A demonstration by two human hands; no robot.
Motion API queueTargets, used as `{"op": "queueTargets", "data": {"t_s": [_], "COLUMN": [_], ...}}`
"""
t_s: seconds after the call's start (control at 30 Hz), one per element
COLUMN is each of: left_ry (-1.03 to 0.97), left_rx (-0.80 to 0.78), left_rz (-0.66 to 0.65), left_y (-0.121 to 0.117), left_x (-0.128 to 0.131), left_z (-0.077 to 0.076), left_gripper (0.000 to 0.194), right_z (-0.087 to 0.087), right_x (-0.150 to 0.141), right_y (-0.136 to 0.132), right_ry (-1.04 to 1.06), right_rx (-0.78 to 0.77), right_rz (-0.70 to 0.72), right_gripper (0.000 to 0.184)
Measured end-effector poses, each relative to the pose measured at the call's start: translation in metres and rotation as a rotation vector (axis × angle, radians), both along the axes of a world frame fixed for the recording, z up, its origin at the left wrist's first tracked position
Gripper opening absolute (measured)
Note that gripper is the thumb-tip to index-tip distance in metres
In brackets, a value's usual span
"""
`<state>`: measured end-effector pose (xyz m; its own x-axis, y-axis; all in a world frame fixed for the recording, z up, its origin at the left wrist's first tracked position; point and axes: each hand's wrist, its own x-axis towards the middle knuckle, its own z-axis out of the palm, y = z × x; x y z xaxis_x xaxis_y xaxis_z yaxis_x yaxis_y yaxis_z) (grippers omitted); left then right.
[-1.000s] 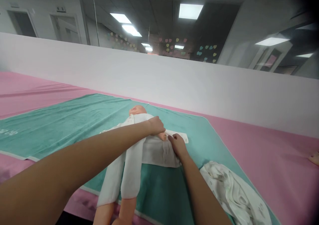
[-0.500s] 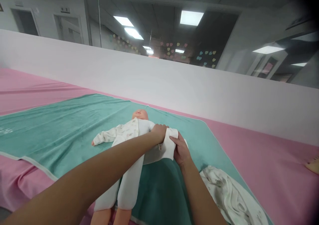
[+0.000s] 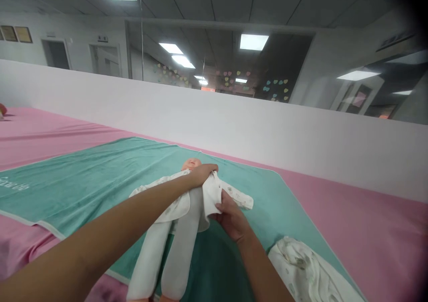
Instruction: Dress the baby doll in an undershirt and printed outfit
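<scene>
A baby doll [image 3: 191, 163] in white trousers lies on its back on a green blanket [image 3: 100, 164], head away from me. A white baby shirt [image 3: 210, 195] with small prints is on its upper body, one front panel lifted and its printed sleeve stretched out to the right. My left hand [image 3: 203, 173] reaches across the doll's chest, its fingers closed on the upper edge of that panel. Lower down, my right hand [image 3: 231, 215] pinches the panel's edge between thumb and fingers. My left forearm hides part of the doll's torso and its other arm.
A crumpled white printed cloth [image 3: 307, 266] lies at the lower right on the blanket. Pink covering [image 3: 361, 213] spreads around the blanket. Behind runs a low white wall [image 3: 234, 119] with glass above it. A reddish object [image 3: 2, 109] sits at the far left edge.
Both hands have moved left toward the doll's middle with the shirt panel. The printed sleeve on the right now lies stretched out in view. My view has tilted up slightly.
</scene>
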<state>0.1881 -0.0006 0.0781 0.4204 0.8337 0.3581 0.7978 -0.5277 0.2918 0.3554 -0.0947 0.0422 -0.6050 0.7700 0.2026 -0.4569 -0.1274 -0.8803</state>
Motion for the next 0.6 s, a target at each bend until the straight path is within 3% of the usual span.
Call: {"op": "queueTargets", "data": {"t_s": [0.17, 0.27, 0.33, 0.43, 0.6], "left_ry": [-0.020, 0.048, 0.153, 0.315, 0.455], "left_rx": [0.024, 0.048, 0.063, 0.108, 0.156], "left_rz": [0.035, -0.056, -0.094, -0.028, 0.094], "left_y": [-0.013, -0.016, -0.017, -0.016, -0.021], "left_x": [-0.025, -0.033, -0.040, -0.054, -0.070], "left_z": [0.009, 0.012, 0.014, 0.015, 0.015], "left_gripper": [0.017, 0.017, 0.014, 0.014, 0.014], "right_z": [-0.005, -0.013, -0.016, -0.018, -0.022], "right_x": [-0.013, -0.014, -0.013, -0.010, -0.007], "right_y": [-0.011, -0.007, -0.003, 0.000, 0.003], "right_ry": [-0.044, -0.008, 0.015, 0.045, 0.072], "right_rx": [-0.070, -0.131, -0.141, -0.123, -0.129], "right_rz": [0.267, 0.274, 0.267, 0.297, 0.329], "right_gripper": [0.044, 0.043, 0.052, 0.074, 0.077]}}
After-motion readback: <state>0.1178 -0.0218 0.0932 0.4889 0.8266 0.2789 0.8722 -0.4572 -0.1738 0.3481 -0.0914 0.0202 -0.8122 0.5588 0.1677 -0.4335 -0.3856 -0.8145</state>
